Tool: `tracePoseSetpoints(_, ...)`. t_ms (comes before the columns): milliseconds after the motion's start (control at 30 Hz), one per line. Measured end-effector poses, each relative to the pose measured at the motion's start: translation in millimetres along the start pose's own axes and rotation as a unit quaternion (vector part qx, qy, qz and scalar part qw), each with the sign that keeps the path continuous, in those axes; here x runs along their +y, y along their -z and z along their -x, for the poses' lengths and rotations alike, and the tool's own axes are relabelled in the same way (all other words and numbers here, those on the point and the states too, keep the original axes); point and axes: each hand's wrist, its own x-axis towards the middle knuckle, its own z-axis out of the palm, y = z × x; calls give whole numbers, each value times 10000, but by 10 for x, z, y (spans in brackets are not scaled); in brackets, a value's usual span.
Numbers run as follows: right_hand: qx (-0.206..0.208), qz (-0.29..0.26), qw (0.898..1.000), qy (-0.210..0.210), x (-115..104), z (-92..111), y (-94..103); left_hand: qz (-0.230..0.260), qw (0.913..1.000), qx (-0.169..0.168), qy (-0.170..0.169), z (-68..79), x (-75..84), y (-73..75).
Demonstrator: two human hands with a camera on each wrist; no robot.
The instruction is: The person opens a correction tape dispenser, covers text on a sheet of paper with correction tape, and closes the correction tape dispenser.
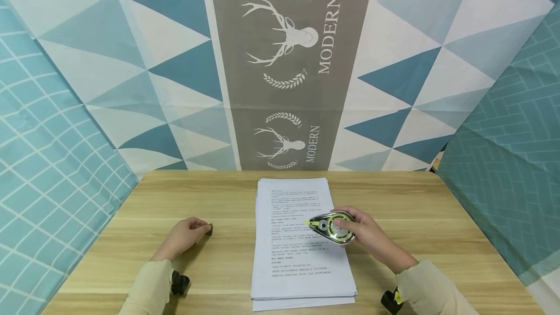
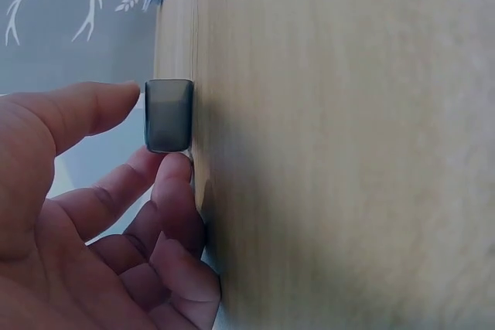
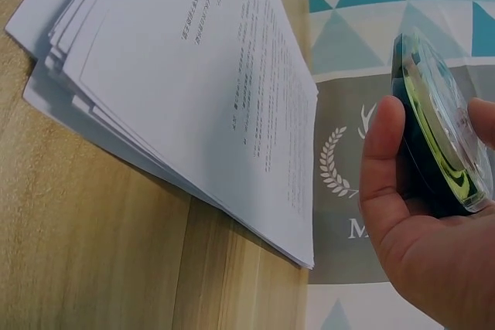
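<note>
Pale sleeves (image 1: 430,288) reach in from the near side of a wooden bench (image 1: 218,281), either side of a stack of printed sheets (image 1: 302,281). Over the stack's right side, above the paper, a person's right-hand grip (image 1: 369,235) is clamped on a clear-and-lime tape dispenser (image 1: 336,227). Good handling here likely calls for a steady, light pinch, the narrow tip clear of the sheets and in plain sight, and a gentle hold on the small dark cap (image 2: 168,116), which could easily slip. The right forearm slants inward, thumb across the dispenser's face, tip aimed left. Left of the stack, low by the wood, the left-hand grip (image 1: 189,231) pinches the cap, its other fingers curled. Behind hangs a wall covering (image 1: 290,96) with deer heads and "MODERN."
</note>
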Motion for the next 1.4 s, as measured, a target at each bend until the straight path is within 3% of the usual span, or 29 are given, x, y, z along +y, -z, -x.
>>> tracePoseSetpoints(167,-3,15,10000,-32,12,-13,-6,171,9997,-47,149,27,15,13)
tracePoseSetpoints(467,-41,39,10000,-36,27,-17,-16,80,9999,116,21,83,88,48)
tracePoseSetpoints(967,80,-8,9999,-116,51,-11,-27,127,9968,342,-706,201,459,-5)
tracePoseSetpoints(1400,-108,-94,9998,-115,57,0,-16,217,9870,256,-1574,228,666,-242)
